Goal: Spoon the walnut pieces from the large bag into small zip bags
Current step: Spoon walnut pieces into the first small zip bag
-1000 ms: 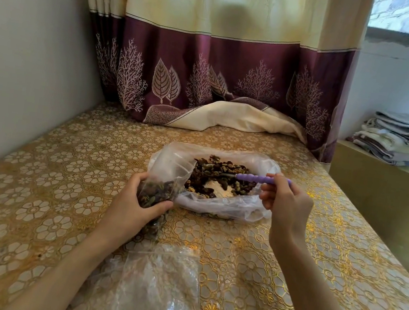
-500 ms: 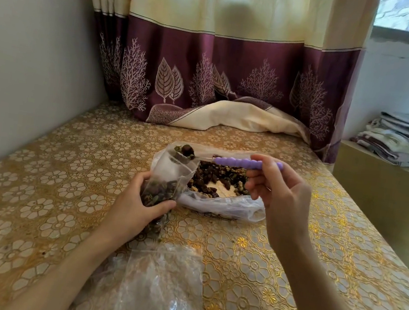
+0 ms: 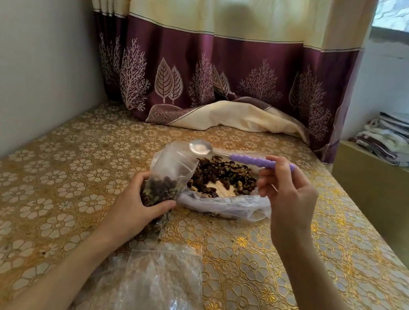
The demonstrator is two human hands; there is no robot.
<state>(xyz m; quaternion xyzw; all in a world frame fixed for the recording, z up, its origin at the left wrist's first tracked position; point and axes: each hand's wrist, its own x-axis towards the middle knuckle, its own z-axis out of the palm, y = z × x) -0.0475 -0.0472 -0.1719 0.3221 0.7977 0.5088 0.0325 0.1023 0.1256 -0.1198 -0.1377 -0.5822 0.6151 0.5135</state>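
A large clear bag [image 3: 228, 205] lies open on the table with dark walnut pieces [image 3: 224, 175] heaped inside. My left hand [image 3: 135, 205] grips a small zip bag [image 3: 170, 173] upright beside it; walnut pieces fill its lower part. My right hand [image 3: 289, 191] pinches the purple handle of a metal spoon [image 3: 200, 147]. The spoon's bowl is empty and hovers over the small bag's open mouth.
A pile of empty clear zip bags [image 3: 156, 285] lies at the near table edge between my forearms. The gold floral tablecloth [image 3: 52, 187] covers the table. A curtain [image 3: 220, 79] hangs behind, a wall stands at left, folded towels [image 3: 404, 138] at right.
The spoon rose out of the large bag loaded with walnut pieces, moved left over the small bag, and now shows an empty bowl. My left hand kept holding the small bag.
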